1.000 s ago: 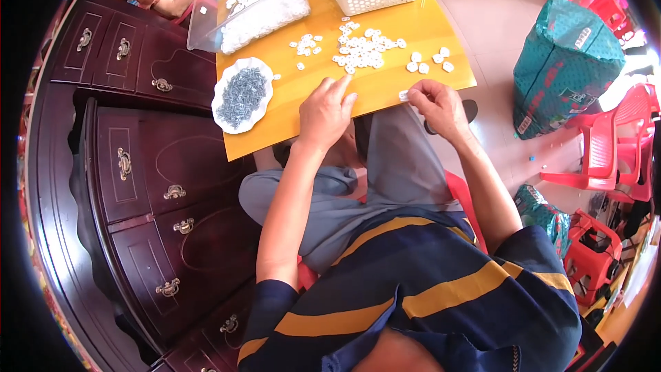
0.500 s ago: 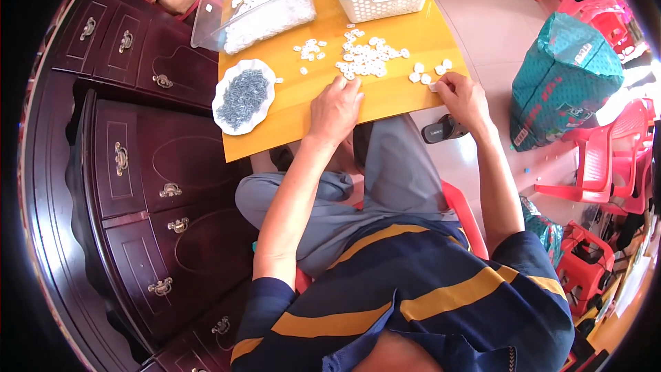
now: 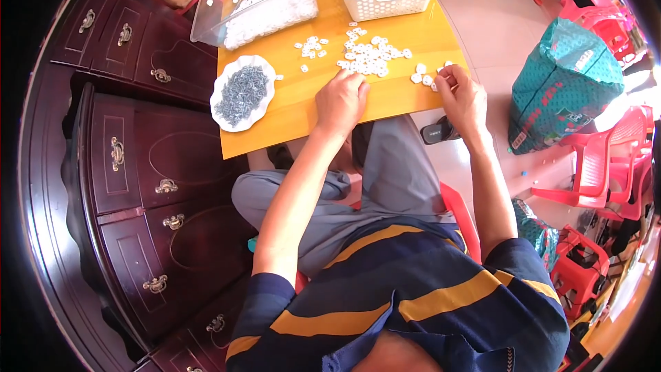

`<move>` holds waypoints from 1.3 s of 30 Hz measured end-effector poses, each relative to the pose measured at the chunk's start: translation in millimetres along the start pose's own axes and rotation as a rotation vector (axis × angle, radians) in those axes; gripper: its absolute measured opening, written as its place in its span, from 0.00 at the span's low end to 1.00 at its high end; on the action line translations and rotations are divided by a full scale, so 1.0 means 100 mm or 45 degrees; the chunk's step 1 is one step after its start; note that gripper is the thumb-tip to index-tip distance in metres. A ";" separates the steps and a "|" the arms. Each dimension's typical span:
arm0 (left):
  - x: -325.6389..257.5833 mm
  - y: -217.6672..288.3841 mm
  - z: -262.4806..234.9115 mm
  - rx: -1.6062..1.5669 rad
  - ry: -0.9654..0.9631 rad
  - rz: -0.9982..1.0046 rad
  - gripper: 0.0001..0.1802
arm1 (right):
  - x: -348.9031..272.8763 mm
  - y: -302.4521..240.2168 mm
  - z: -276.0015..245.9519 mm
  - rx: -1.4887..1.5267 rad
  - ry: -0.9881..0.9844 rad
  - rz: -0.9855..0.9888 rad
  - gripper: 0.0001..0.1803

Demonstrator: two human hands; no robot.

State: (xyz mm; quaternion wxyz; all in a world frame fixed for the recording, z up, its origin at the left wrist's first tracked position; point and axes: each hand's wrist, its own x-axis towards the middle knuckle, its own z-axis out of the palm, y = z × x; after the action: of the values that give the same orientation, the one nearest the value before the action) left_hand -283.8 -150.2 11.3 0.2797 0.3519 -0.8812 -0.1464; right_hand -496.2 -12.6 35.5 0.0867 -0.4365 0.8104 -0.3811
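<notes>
So the person sits at a small yellow counter (image 3: 310,107), both hands up at its near edge. The left hand (image 3: 341,100) rests knuckles-up right below the main heap of small white pieces (image 3: 368,58), fingers curled down onto the edge of that heap; can't tell if its grip is actually pinched on a piece, the fingertips are hidden. The right hand (image 3: 463,96) is over at the right corner of the counter, fingertips drawn together just beside a few loose white pieces (image 3: 423,76). Looks like a pinch, but whether anything sits in it is too small to make out.

Further left there's another little scatter of white pieces (image 3: 311,47), and a white plate (image 3: 222,107) piled with small grey metal bits (image 3: 242,88). At the far edge stand a clear plastic tub (image 3: 206,17) full of white pieces and a white slotted basket (image 3: 392,3). Dark wooden drawers (image 3: 131,158) run along the left, a teal bag (image 3: 561,83) and red plastic chairs (image 3: 599,165) stand on the right.
</notes>
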 end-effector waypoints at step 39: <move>-0.95 0.18 -0.52 -1.384 0.011 -0.716 0.04 | 0.10 -0.66 0.59 0.631 -0.315 -0.075 0.07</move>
State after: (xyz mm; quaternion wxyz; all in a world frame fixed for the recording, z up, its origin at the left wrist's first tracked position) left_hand -206.2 -74.0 24.1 0.3734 0.3787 -0.5524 -0.6418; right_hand -431.9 -74.3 42.7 0.2780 -0.4687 0.6626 -0.5138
